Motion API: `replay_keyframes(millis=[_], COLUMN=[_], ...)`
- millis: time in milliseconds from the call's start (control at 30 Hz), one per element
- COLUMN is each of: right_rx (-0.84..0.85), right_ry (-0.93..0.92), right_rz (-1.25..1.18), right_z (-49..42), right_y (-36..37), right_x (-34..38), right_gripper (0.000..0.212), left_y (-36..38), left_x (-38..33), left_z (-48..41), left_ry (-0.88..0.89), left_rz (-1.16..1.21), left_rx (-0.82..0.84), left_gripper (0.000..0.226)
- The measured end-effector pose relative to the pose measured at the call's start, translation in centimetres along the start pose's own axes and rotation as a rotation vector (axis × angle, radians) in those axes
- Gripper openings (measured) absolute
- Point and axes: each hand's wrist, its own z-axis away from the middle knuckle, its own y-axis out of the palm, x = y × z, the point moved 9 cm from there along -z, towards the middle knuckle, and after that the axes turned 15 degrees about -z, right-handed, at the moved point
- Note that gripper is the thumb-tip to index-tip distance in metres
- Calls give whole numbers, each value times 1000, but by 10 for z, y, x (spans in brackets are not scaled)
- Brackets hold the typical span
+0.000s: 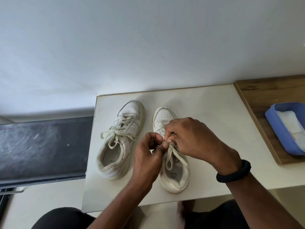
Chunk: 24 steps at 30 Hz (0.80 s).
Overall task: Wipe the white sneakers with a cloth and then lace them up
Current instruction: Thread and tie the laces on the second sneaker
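My left hand and right hand both pinch the lace of the right sneaker, fingers curled tight over its tongue, with a loop hanging toward the heel. This sneaker stands on the white table, just beside the left sneaker, which already has a bow. A cloth lies in a blue tray well off to my right.

Matt leather-look sneakers — woven cloth laces; smooth matt table; glossy plastic tray
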Motion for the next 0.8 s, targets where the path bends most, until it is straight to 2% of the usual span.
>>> replay_keyframes(millis=[233, 433, 600, 800], right_rx=[-20, 9, -75, -126], right_ry=[172, 255, 269, 316], right_rz=[-297, -336, -252, -400], right_z=[1, 8, 9, 6], right_y=[6, 7, 3, 4], right_x=[-20, -26, -23, -36], right_gripper=[16, 16, 10, 7], left_y=[-1, -4, -4, -3], left_x=[-4, -4, -2, -5], left_z=[6, 9, 11, 14], left_ry=[38, 78, 86, 100], left_rz=[-11, -76, -57, -37], left_rx=[-67, -138, -148, -152], left_gripper=[13, 15, 13, 17])
